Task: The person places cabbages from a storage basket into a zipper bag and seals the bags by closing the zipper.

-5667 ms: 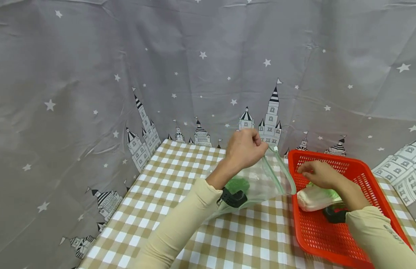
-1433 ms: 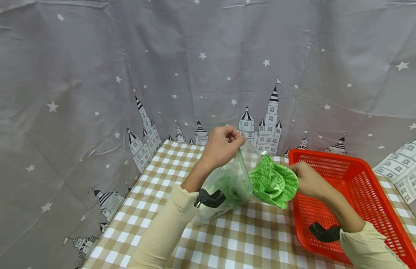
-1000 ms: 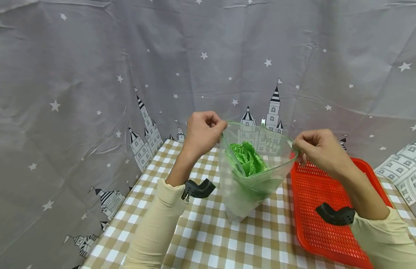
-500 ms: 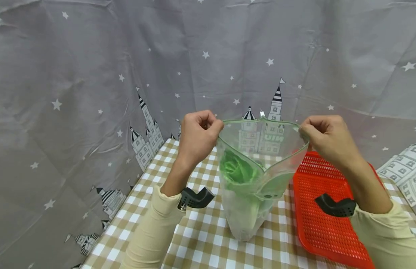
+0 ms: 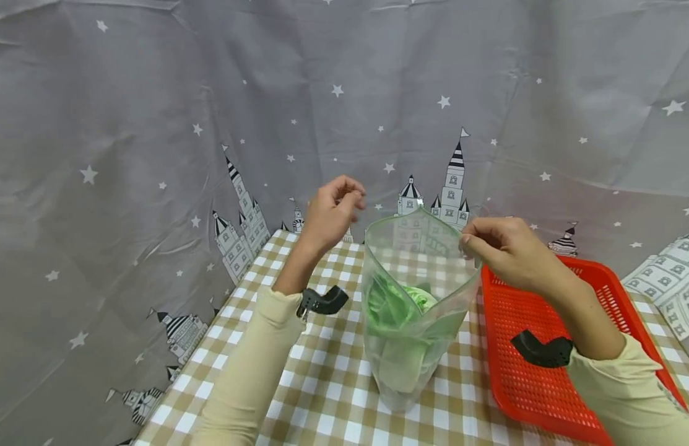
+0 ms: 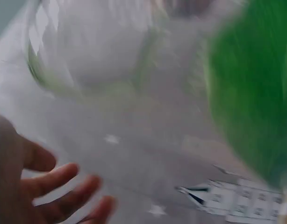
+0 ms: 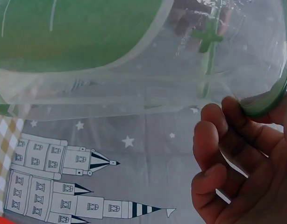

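A clear zip bag (image 5: 393, 395) with a green-edged mouth stands upright on the table in the head view, its top spread wide. Inside it is a leafy green napa cabbage (image 5: 421, 297), with more green and white showing through the plastic; whether that is print or vegetable is partly unclear. My right hand (image 5: 506, 251) pinches the right edge of the bag's mouth, and the right wrist view shows thumb and forefinger on the green rim (image 7: 267, 109). My left hand (image 5: 330, 214) hovers just left of the mouth, apart from it, its fingers (image 6: 54, 179) loosely bent around nothing.
A red plastic basket (image 5: 545, 371) sits to the right of the bag, under my right forearm. A checked cloth (image 5: 322, 396) covers the table. Behind it hangs a grey curtain (image 5: 299, 74) with stars and castles.
The right hand put the napa cabbage from the basket into the bag. Both hands then spread the bag's mouth. Now the left hand has let go, and the right hand has come lower and leftward.
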Motion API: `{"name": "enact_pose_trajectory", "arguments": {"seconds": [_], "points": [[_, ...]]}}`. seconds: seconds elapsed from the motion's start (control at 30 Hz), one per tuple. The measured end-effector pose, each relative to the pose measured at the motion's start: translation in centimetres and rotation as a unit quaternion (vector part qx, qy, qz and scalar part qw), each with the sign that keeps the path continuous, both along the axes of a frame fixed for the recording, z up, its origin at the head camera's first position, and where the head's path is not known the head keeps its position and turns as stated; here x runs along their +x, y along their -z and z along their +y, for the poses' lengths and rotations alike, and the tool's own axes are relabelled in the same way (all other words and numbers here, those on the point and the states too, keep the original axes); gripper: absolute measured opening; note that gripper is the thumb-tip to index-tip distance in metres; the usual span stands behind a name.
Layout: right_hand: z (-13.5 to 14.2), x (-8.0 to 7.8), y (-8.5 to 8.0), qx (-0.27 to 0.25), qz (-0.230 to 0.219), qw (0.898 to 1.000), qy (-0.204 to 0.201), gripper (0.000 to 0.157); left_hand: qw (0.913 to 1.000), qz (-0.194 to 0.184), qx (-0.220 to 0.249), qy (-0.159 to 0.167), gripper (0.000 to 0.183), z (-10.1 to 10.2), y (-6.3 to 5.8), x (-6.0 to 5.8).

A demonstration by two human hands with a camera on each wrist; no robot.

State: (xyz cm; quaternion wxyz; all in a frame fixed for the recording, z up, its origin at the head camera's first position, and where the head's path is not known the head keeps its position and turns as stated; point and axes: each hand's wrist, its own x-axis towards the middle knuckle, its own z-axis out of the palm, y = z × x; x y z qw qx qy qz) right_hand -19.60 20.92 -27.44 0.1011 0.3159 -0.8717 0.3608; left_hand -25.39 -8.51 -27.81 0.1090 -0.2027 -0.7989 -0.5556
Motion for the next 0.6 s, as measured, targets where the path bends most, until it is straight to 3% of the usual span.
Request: {"name": "enact_pose_trajectory", "arguments": {"seconds": [0.03, 0.1, 0.17, 0.23, 0.3, 0.33, 0.4, 0.47, 0.53, 0.6], "points": [[0.1, 0.0, 0.0, 0.003, -0.002, 1.0, 0.0, 0.017, 0.9994, -0.023, -0.014, 0.021, 0.024, 0.2, 0.1, -1.0], [0.3, 0.1, -0.1, 0.01, -0.003, 1.0, -0.001, 0.015, 0.9914, -0.078, -0.052, 0.091, 0.036, 0.9, 0.4, -2.7], [0.4, 0.1, -0.1, 0.014, -0.004, 1.0, -0.005, 0.013, 0.9721, -0.127, -0.066, 0.186, 0.046, 1.9, 0.8, -4.2], [0.5, 0.1, 0.0, 0.014, -0.006, 1.0, -0.01, 0.012, 0.9476, -0.167, -0.045, 0.269, 0.048, 2.8, 1.2, -5.1], [0.6, 0.0, 0.0, 0.013, -0.01, 1.0, -0.013, 0.012, 0.9269, -0.189, -0.006, 0.324, 0.045, 3.7, 1.6, -5.5], [0.6, 0.0, 0.1, 0.014, -0.016, 1.0, -0.01, 0.012, 0.9225, -0.194, 0.016, 0.333, 0.041, 4.0, 1.7, -5.5], [0.8, -0.1, 0.0, 0.021, -0.025, 0.999, 0.004, 0.013, 0.9279, -0.182, 0.054, 0.321, 0.032, 4.4, 1.9, -5.4], [0.9, 0.0, 0.1, 0.026, -0.016, 0.999, 0.026, 0.014, 0.9432, -0.157, 0.078, 0.282, 0.023, 4.6, 2.1, -5.2], [0.9, 0.5, 0.3, 0.021, 0.023, 0.998, 0.055, 0.015, 0.959, -0.13, 0.085, 0.237, 0.016, 4.7, 2.3, -5.1], [0.6, 1.6, 0.7, -0.001, 0.091, 0.992, 0.085, 0.019, 0.9675, -0.113, 0.087, 0.209, 0.016, 4.7, 2.6, -5.1]]}}
